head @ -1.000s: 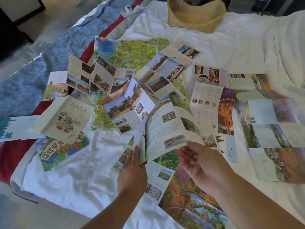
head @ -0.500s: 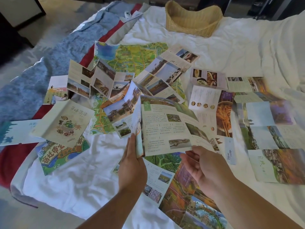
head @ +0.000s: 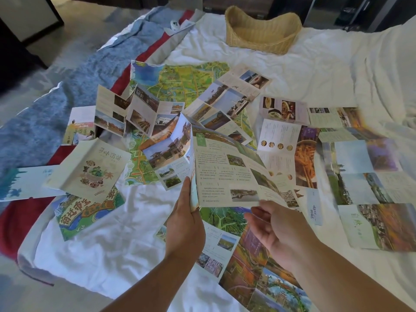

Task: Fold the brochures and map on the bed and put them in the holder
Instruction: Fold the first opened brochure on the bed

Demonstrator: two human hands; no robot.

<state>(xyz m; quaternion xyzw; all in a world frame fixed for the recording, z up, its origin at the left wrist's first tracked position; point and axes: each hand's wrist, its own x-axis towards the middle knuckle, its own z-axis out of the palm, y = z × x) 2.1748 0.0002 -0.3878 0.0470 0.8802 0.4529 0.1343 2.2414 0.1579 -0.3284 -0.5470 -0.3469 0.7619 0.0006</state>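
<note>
**Folding in progress: how to close it cleanly**

The left hand (head: pixel 184 224) pinches the left fold edge of a pale text-and-photo paper brochure (head: pixel 225 172), which is lifted off the white-sheeted bed (head: pixel 135 233). The right hand (head: pixel 276 228) is palm-up with loose fingers, just under the brochure's lower right corner. I can't tell whether it touches, and it isn't clamped on anything. The hands are apart, with the brochure spanning between them.

Probably the best approach:
- The right hand takes the free right panel and swings it over on the existing crease toward the left hand.
- Match the edges first, then run a pinch down the spine.
- Follow the printed creases rather than making new ones.

The paper looks thin and floppy and will likely bow if held by one corner. The mattress is soft, so pressing the fold between the fingers seems safer than pressing it on the sheet. Avoid dragging the orange-and-blue photo leaflet (head: pixel 258 278) under the right wrist.

A large green illustrated paper map (head: pixel 180 82) lies unfolded mid-bed, partly covered by other open leaflets. The tan woven wicker holder (head: pixel 263 32) stands at the far end of the bed, well apart from the hands, with no paper visible in it. I judge the task barely started.
</note>
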